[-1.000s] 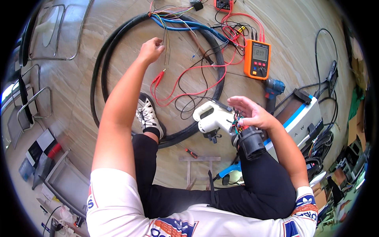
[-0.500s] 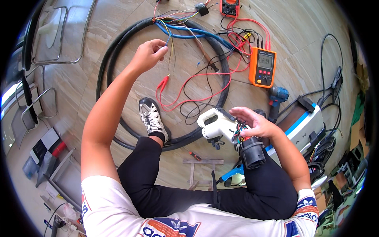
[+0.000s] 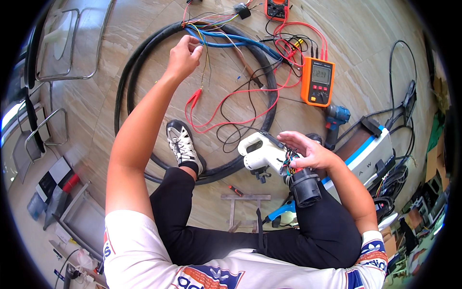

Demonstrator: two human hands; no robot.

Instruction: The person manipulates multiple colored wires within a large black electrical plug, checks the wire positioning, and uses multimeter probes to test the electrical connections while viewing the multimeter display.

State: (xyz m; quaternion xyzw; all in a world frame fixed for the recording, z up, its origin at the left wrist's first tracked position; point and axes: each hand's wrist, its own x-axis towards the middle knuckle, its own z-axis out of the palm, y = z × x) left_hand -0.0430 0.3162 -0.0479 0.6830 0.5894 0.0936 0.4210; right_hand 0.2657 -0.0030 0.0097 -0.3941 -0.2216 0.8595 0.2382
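Note:
My left hand (image 3: 184, 59) is raised over the far side of a coiled thick black cable (image 3: 123, 101), its fingers curled together beside thin yellow and blue wires (image 3: 206, 47). Whatever sits between those fingertips is hidden. Below the wires, a red alligator clip (image 3: 194, 98) hangs at the end of a red test lead. At my right thigh, my right hand (image 3: 313, 153) wraps round an opened charging gun (image 3: 265, 158) with a white handle. Its thumb lies by coloured wires (image 3: 291, 158) showing in the shell, and the gun's round black connector head (image 3: 306, 189) points toward me.
An orange meter (image 3: 317, 82) and a red multimeter (image 3: 276, 10) lie far right with tangled leads. A blue cordless drill (image 3: 338, 117) stands near a white-and-blue case (image 3: 370, 153). A small screwdriver (image 3: 236, 190) and a blue-handled tool (image 3: 281, 211) lie near my legs. Metal chairs (image 3: 72, 76) stand left.
My left hand has shifted slightly left and away from me, off the hanging wires. The clip has shifted slightly left. My right hand and the charging gun look nearly unchanged.

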